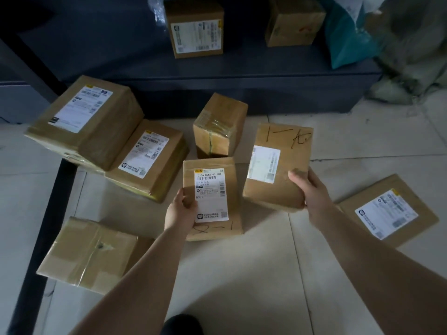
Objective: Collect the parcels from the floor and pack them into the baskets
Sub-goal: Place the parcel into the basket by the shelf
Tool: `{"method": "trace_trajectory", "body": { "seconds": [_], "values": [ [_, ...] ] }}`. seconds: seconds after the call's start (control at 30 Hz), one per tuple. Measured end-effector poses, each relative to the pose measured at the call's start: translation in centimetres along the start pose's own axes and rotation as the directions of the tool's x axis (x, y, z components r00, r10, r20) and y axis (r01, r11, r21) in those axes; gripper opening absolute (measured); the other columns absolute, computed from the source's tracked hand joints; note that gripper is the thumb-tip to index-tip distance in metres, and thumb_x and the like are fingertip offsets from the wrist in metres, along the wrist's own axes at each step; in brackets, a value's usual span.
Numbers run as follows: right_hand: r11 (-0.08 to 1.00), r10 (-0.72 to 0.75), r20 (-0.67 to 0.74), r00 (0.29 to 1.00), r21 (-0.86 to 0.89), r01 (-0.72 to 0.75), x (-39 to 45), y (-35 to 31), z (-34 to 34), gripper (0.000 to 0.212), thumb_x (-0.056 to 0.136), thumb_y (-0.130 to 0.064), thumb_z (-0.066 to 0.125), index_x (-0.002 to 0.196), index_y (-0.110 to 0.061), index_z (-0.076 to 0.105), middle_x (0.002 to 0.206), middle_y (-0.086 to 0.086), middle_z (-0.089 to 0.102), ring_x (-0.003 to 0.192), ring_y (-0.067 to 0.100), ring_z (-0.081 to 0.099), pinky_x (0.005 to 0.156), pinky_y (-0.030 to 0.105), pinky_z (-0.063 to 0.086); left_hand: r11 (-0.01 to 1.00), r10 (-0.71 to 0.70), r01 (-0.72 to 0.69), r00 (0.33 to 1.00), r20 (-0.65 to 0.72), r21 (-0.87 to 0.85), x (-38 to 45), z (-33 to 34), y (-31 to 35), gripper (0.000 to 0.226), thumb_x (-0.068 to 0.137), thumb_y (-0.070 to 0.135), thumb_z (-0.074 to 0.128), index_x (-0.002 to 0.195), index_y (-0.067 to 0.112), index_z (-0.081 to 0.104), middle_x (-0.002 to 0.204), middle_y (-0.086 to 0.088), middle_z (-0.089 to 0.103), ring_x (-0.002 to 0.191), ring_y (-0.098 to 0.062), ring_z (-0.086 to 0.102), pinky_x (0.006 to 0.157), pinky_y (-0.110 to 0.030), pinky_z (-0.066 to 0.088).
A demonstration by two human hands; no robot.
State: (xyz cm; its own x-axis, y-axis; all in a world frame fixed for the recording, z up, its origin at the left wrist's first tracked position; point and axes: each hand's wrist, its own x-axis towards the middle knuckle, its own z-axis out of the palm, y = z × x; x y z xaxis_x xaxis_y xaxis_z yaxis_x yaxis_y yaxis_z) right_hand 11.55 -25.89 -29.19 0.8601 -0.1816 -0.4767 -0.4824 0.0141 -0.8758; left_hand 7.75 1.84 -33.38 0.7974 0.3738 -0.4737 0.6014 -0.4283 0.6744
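Meanwhile, the left hand point(181, 211) grips a labelled parcel point(212, 197) while the right hand point(307, 189) holds a marker-scrawled parcel point(278, 165) above the tiled floor point(242, 274).

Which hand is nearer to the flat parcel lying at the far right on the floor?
Right. The right hand holds a box just left of the flat parcel; the left hand is farther left, holding another box.

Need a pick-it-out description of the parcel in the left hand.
Start at the dark shelving unit, then come down to the pale tiled floor before it. The slim brown cardboard parcel in the left hand alone shows a sharp upright white label above handwritten black marks.
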Motion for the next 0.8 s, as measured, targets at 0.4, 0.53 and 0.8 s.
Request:
{"method": "trace_trajectory", "body": {
  "seconds": [0.4,0.53,0.8],
  "values": [
    [0.956,0.282,0.344,0.896,-0.175,-0.234,-3.7,-0.5,6.8,0.057,0.067,-0.073,0.049,0.107,-0.035,0.063,0.107,-0.004,0.069,0.095,0.018,0.064,0.069,0.028,0.053,0.733,-0.231,0.459,0.862,0.451,-0.501,-1.9,-3.6,0.0,0.071,0.071,0.074,0.049,0.119,0.022,0.058,0.114,-0.004,0.063,0.108,-0.021,0.058,0.082,-0.036,0.051],
    [0.932,0.332,0.403,0.853,-0.003,-0.361,-3.4,2.4,8.5,0.054,0.090,-0.060,0.034,0.108,-0.026,0.071,0.109,0.005,0.070,0.100,0.023,0.067,0.076,0.033,0.055,0.765,-0.202,0.444,0.853,0.481,-0.466,-3.2,-3.5,-0.5,0.102,0.048,0.084,0.050,0.130,0.024,0.052,0.138,-0.015,0.048,0.127,-0.033,0.045,0.084,-0.041,0.052],
    [0.903,0.427,0.353,0.832,-0.202,-0.378,-8.3,-4.6,8.0,0.059,0.076,-0.072,0.050,0.110,-0.028,0.069,0.113,0.005,0.069,0.110,0.029,0.061,0.100,0.050,0.044,0.770,-0.270,0.458,0.865,0.423,-0.444,-8.9,-9.7,5.3,0.080,0.050,0.082,0.049,0.117,0.039,0.058,0.112,0.008,0.064,0.104,-0.016,0.058,0.074,-0.038,0.054]
  ]
}}
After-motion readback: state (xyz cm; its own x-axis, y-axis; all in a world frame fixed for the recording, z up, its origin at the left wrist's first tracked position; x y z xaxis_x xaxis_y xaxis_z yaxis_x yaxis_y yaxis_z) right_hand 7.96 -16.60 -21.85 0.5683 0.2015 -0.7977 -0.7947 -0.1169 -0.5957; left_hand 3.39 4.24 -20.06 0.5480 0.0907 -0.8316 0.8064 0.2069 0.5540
